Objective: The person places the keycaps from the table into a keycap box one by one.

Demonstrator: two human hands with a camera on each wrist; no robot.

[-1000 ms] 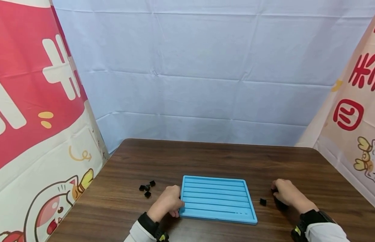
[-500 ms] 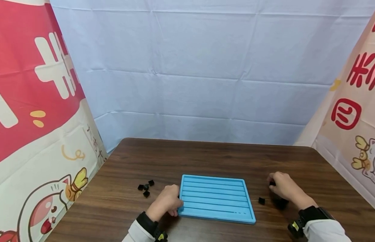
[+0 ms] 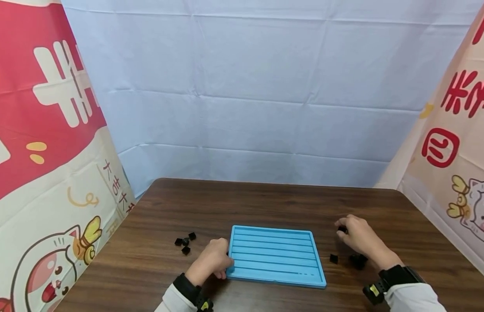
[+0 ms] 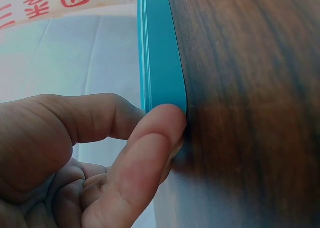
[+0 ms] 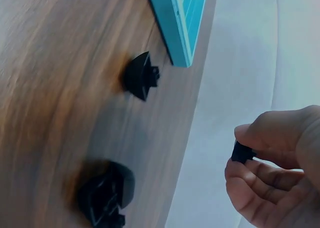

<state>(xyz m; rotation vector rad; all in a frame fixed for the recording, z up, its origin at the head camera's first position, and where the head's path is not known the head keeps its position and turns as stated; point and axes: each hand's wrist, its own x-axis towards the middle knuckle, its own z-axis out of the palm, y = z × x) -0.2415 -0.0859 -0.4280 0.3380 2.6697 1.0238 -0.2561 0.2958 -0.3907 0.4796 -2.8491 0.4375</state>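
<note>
A light blue ridged tray (image 3: pixel 277 255) lies flat on the table. My left hand (image 3: pixel 210 262) pinches its near left corner between thumb and fingers (image 4: pixel 155 125). Right of the tray my right hand (image 3: pixel 361 236) is raised above the tabletop, pinching a small black keycap (image 5: pixel 241 152) between thumb and fingertips. Below that hand sits a small heap of black keycaps (image 3: pixel 358 261), partly hidden by it in the head view. One loose keycap (image 3: pixel 334 258) lies between heap and tray; the right wrist view shows the stem on its underside.
Several more black keycaps (image 3: pixel 185 242) are grouped on the table left of the tray. The brown wooden table (image 3: pixel 250 203) ends at a pale blue cloth backdrop (image 3: pixel 242 108). Printed cloths (image 3: pixel 50 173) hang at both sides.
My right hand has risen from the heap and moved a little left and away with a keycap, uncovering more of the heap. The left hand stays at the tray's corner. The head view has shifted slightly.
</note>
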